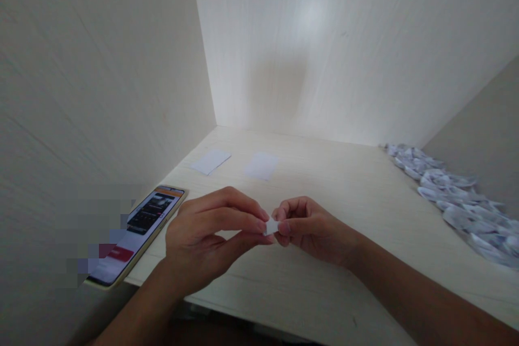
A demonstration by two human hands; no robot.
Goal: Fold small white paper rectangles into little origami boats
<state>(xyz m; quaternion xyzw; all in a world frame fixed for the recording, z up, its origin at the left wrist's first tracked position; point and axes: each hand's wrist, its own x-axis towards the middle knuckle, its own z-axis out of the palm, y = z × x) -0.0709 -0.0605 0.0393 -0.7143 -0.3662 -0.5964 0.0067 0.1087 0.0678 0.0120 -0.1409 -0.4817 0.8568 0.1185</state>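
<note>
Pinching a small white piece (271,226) over the table (332,173), left hand (213,230) and right hand (310,227) close fingertips on opposite ends; likely paper-light and easily creased, it suits a gentle edge hold. Two white sheets (211,161) lie beyond.

Parts we can't see well

The left hand (211,227) and right hand (306,225) cover some of the little white piece (271,226), so its whole shape is hidden. Blocky squares (87,227) hide the left side of the phone (141,227), and its writing (119,253) is too small to read. The paper heap (460,200) on the right is blurry and cut off. The right arm (405,289) gets cut off too.
</note>
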